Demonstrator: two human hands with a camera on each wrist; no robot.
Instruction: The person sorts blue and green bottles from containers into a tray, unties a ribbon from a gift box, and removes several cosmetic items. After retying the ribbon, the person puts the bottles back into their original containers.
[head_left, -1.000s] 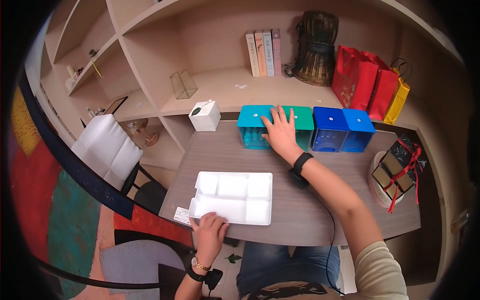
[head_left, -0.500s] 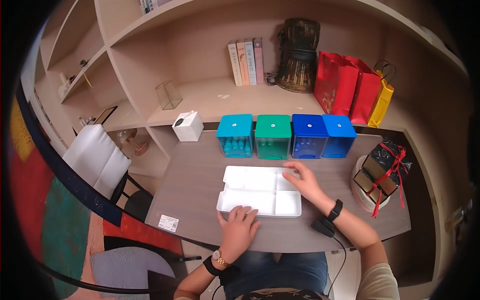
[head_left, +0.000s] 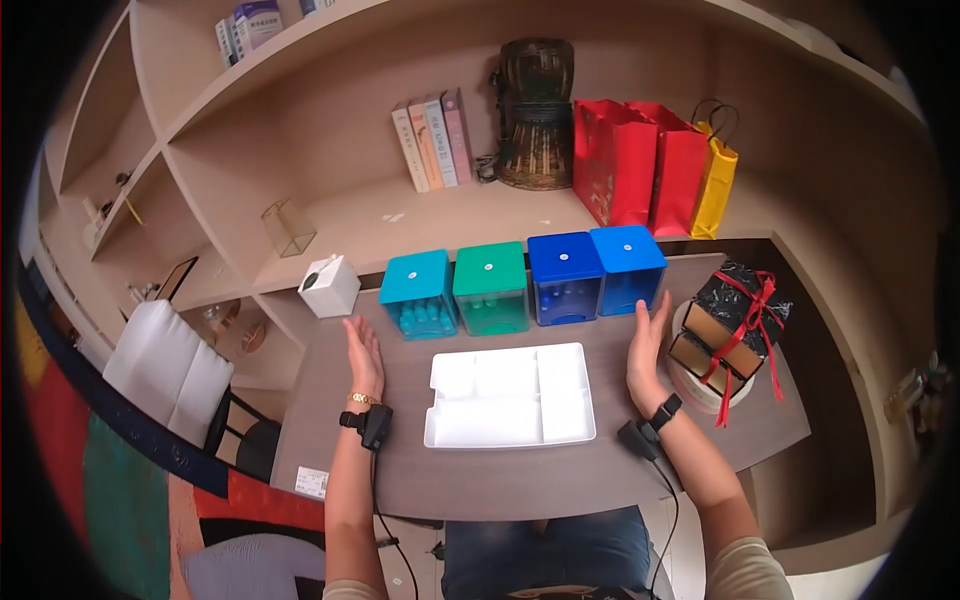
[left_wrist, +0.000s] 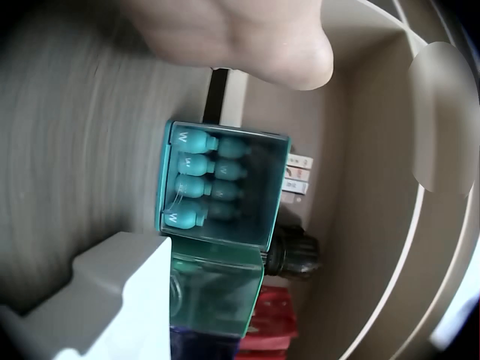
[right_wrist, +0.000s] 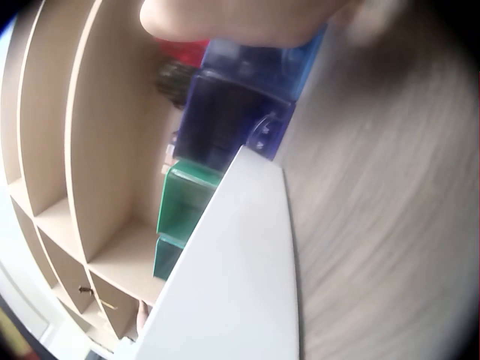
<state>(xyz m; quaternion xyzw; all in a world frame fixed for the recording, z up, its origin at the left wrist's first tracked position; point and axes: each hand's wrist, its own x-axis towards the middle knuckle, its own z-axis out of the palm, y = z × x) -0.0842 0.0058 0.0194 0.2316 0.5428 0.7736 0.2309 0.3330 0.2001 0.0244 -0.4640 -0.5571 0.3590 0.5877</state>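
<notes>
A white compartment tray (head_left: pixel 480 423) lies on the brown table between my two hands. My left hand (head_left: pixel 365 358) stands on edge to its left, fingers straight, holding nothing. On the tray's right, my right hand (head_left: pixel 648 350) is raised with fingers extended, also holding nothing; its fingertips overlap the light blue box (head_left: pixel 630 250) in the head view. Behind the tray runs a row with a teal box (head_left: pixel 415 265), a green box (head_left: pixel 490 258) and a dark blue box (head_left: pixel 567 255). Several teal bottle-shaped pieces (left_wrist: pixel 193 165) stand inside the teal box.
A white cube-shaped box (head_left: pixel 330 288) sits at the table's back left. Black boxes tied with red ribbon (head_left: pixel 735 315) rest on a round white base at the right. The shelf behind holds books (head_left: pixel 435 140), a dark woven vessel (head_left: pixel 535 120), red bags (head_left: pixel 615 160) and a yellow bag (head_left: pixel 715 190).
My right hand left the teal and green lids, and those boxes now stand apart. The tray slid right, away from the label, with both hands at it; both hands then moved off to its sides.
</notes>
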